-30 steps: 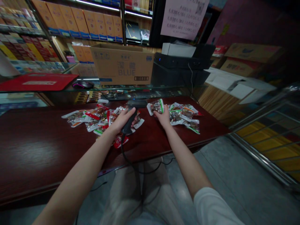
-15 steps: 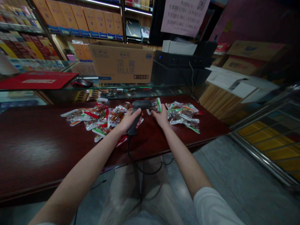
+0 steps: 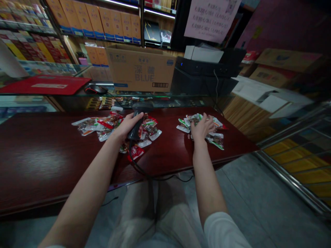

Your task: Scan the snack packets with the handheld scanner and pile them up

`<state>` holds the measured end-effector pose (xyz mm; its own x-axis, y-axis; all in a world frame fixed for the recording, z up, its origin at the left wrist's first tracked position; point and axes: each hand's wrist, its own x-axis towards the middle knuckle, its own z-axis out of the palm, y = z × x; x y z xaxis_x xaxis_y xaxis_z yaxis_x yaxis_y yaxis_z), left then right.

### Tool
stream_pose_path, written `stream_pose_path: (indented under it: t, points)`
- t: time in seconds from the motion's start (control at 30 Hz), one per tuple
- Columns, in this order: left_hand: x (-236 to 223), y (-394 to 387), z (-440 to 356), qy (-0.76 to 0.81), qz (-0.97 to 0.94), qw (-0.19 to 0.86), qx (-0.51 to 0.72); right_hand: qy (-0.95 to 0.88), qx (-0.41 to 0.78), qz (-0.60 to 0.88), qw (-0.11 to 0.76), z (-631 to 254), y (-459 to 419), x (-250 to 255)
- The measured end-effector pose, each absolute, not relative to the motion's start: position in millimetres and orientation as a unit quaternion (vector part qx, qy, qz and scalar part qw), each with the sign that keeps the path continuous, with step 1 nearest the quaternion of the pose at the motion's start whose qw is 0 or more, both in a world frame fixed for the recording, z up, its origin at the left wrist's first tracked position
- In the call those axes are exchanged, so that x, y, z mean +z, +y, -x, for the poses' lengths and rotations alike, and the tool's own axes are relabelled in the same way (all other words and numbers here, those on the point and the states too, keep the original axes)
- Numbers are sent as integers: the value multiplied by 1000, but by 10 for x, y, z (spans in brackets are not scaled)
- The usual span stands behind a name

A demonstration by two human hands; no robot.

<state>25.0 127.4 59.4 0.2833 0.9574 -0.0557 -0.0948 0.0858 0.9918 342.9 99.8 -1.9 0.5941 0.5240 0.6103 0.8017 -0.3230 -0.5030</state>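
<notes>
My left hand [image 3: 127,125] is closed around the handle of a black barcode scanner [image 3: 134,131], whose head points to the right. Beneath and around the scanner lies a heap of clear snack packets [image 3: 89,126] with red, green and white edges. Over on the right, my right hand [image 3: 202,127] rests above a smaller pile of similar packets [image 3: 216,139], its fingers spread and touching or just over them. Part of that pile is hidden under the hand. From the scanner's grip a black cable [image 3: 139,169] hangs over the front edge of the table.
The dark red table [image 3: 46,148] ends at a front edge near my knees. Behind it a glass counter carries a cardboard box [image 3: 142,70], a mouse [image 3: 95,89], a red mat [image 3: 49,85] and a black printer-like machine [image 3: 207,65]. A metal rack [image 3: 292,172] stands right.
My right hand has moved right from the scanner's front to the right pile and let go of the packet it held. My left hand has drawn the scanner left, over the left heap.
</notes>
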Motion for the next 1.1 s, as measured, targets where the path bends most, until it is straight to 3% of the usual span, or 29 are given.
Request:
stream_pose_path:
  t: [0.17, 0.33, 0.43, 0.53, 0.7, 0.8, 0.97, 1.1]
  points:
    - [550, 1316, -215, 421, -539, 607, 405, -599, -76, 680, 415, -2986, 1049, -34]
    - [517, 1362, -163, 423, -552, 590, 410, -725, 97, 632, 255, -2500, 1056, -131]
    - [522, 1380, -128, 412, -542, 590, 435, -736, 105, 624, 239, -2423, 1054, -165]
    - [522, 1376, -131, 403, -535, 598, 441, -730, 130, 598, 304, -2519, 1107, -186]
    - [479, 1295, -266, 369, -545, 618, 431, -562, 210, 594, 536, -2827, 1275, -210]
    - [451, 1209, -393, 348, -556, 641, 399, -457, 254, 583, 622, -2919, 1314, -214]
    - [429, 1068, -550, 310, -554, 675, 376, -407, 383, 492, 668, -2850, 1248, -186]
    - [395, 1039, -590, 310, -559, 678, 363, -428, 395, 490, 649, -2779, 1189, -152]
